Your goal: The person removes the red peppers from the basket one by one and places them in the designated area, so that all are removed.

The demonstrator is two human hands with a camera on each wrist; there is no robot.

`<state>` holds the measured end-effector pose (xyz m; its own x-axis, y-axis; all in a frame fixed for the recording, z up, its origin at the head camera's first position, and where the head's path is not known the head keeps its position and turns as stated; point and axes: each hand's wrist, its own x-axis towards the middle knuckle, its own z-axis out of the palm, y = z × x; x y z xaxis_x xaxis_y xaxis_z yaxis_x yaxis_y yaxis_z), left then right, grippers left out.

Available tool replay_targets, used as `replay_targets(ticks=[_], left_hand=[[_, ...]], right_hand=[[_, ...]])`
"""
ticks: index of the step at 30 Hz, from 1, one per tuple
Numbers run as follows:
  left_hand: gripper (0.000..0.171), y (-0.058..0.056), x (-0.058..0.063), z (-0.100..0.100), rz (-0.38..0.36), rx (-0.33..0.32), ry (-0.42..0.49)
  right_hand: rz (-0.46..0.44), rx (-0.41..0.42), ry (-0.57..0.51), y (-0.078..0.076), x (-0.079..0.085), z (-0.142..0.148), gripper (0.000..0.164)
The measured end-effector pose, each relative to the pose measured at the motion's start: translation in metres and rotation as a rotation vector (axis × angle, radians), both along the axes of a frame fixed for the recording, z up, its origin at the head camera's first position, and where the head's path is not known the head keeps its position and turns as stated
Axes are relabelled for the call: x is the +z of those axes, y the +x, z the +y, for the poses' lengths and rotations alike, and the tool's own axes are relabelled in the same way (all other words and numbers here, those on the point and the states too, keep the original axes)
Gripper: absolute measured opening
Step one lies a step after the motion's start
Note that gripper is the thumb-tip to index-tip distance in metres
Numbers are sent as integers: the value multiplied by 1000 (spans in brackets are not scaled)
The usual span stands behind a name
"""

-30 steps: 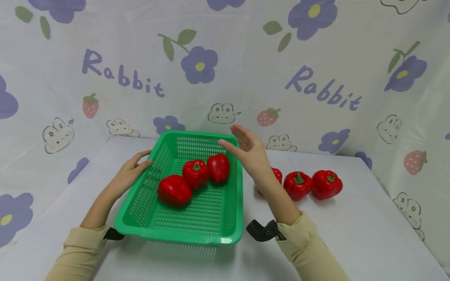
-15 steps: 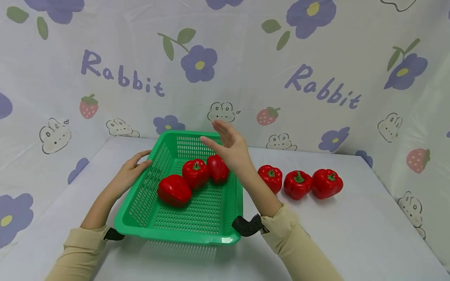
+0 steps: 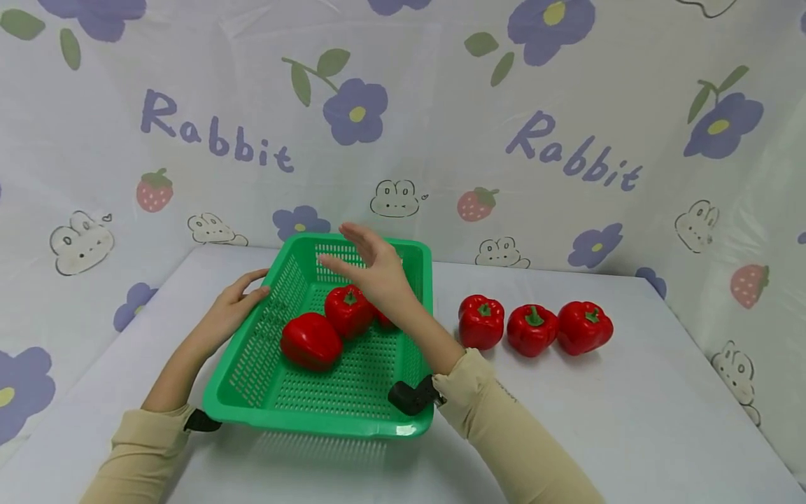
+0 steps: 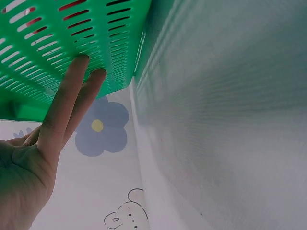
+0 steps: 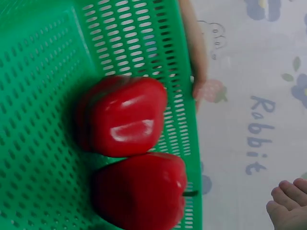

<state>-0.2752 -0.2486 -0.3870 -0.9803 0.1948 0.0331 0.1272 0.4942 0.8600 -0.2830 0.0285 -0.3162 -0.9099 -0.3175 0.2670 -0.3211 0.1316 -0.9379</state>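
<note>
My left hand (image 3: 229, 311) is at the left side of a green slotted plastic basket (image 3: 214, 392). In the left wrist view its straight fingers (image 4: 64, 108) touch the basket's outer wall; in the head view the thumb reaches the rim. Over the basket is my right hand (image 3: 378, 276), with thumb and fingers spread apart and nothing between them. Inside the basket lie red bell peppers: one on its side (image 3: 311, 341), one with its stem up (image 3: 348, 311) and a third (image 3: 385, 320), mostly hidden behind my right forearm.
To the basket's right, three more red bell peppers stand in a row on the white table (image 3: 598, 420): a left one (image 3: 481, 322), a middle one (image 3: 532, 330) and a right one (image 3: 584, 328). A patterned cloth (image 3: 434, 140) hangs behind.
My right hand has moved left across the basket, and the leftmost pepper on the table has come into full view. My left hand and the basket stay in place.
</note>
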Motion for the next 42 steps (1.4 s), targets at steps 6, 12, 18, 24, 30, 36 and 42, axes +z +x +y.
replay_targets(ticks=[6,12,18,24,30,36,42], left_hand=[[60,0,0,0,-9,3,-7],[59,2,1,0,-19,-3,0],[60,1,2,0,-26,-5,8],[59,0,1,-1,-18,-5,-2],[59,1,3,-2,-14,-10,-3],[59,1,3,-2,-12,-7,-14],[59,1,1,-2,-12,-10,-15]], right_hand=[[-52,41,101,0,-9,-12,69],[-157,164,159,4,-13,-20,65],[-231,260,265,7,-16,-25,65],[-254,266,399,10,-23,-28,73],[-252,235,466,10,-26,-31,80],[-225,210,505,11,-27,-33,80],[-186,204,559,13,-27,-35,81]])
